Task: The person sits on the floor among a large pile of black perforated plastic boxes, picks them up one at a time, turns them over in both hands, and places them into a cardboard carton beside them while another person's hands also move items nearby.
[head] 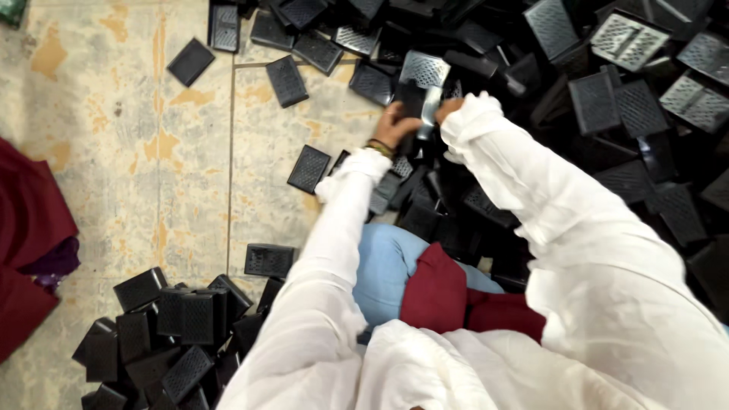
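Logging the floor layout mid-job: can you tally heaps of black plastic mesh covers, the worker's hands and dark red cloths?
Heaps of black plastic mesh covers: 2 (large heap, small pile)
Bare hands: 2 (left hand, right hand)
Dark red cloths: 2 (floor cloth, lap cloth)
Total: 6

both hands, left hand [392,126] and right hand [446,108], grip a black grille piece [414,99] at upper centre; a black pile [607,114] fills the upper right.
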Motion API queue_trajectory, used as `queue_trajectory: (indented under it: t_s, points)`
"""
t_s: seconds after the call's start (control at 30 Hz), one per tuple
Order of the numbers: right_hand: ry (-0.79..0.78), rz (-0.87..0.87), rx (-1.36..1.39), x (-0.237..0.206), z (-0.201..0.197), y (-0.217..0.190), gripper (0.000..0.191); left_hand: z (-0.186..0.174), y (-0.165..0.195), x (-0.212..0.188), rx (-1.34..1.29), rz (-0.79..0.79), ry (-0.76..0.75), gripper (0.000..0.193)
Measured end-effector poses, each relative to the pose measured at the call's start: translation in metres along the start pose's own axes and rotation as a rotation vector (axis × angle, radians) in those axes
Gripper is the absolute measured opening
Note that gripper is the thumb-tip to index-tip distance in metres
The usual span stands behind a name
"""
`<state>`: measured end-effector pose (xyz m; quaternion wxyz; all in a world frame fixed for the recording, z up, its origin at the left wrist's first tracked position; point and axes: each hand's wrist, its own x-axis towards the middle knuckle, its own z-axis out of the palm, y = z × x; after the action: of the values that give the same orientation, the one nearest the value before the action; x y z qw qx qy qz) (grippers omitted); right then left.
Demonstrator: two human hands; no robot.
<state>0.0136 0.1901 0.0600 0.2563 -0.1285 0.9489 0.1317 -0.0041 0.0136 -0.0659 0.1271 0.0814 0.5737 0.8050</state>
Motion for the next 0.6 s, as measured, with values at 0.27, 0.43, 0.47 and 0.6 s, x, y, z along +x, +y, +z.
queue_trajectory:
  t_s: [0.27, 0.43, 0.47, 0.6]
  points:
    - [0.253, -0.093, -0.168, -0.099, 0.155, 0.141, 0.009, 0.181, -0.019, -0.025, -0.038, 0.019, -0.297, 0.096]
    - [0.119, 0.188, -0.320, -0.222, 0.156, 0.183, 0.016, 0.275, -0.026, -0.075, 0.257, 0.004, -0.505, 0.130]
    - [0.159, 0.219, -0.265, -0.243, 0.143, 0.183, 0.027, 0.277, -0.023, -0.084, 0.392, 0.103, -0.547, 0.130]
    - [0.036, 0.379, -0.317, -0.300, 0.077, 0.154, 0.042, 0.218, 0.012, -0.119, 0.848, 0.257, -0.672, 0.115]
